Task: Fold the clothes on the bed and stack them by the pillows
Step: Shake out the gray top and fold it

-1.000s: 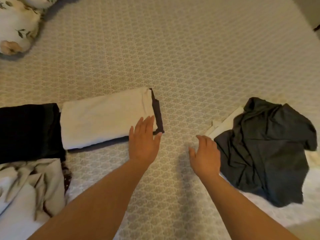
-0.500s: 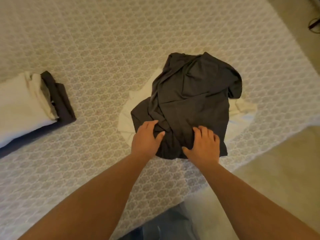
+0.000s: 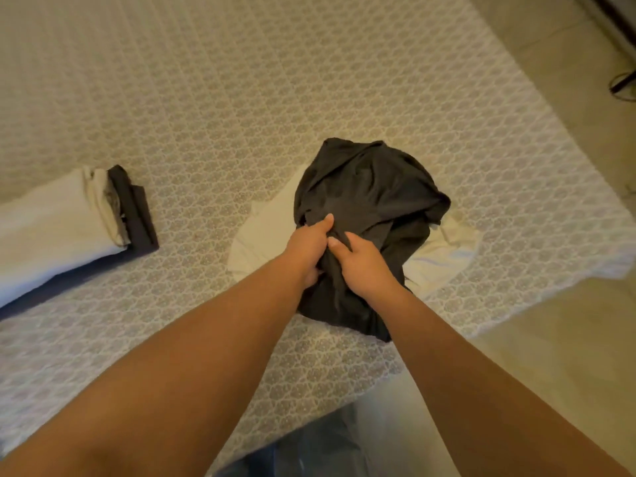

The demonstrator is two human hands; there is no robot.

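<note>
The dark grey garment (image 3: 371, 201) lies crumpled and bunched atop a cream garment (image 3: 261, 242) near the bed (image 3: 206, 98) edge; left hand (image 3: 308, 249) and right hand (image 3: 363, 266) both have fingers clenched in its folds.

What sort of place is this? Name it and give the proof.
Most likely a bedroom. A bed with a cream patterned quilted cover fills the view, a crumpled dark grey cotton garment lies on it over pale cloth, and a folded white cloth stack sits to the left.

Pale floor (image 3: 564, 366) beside the bedspread (image 3: 206, 98)
</note>
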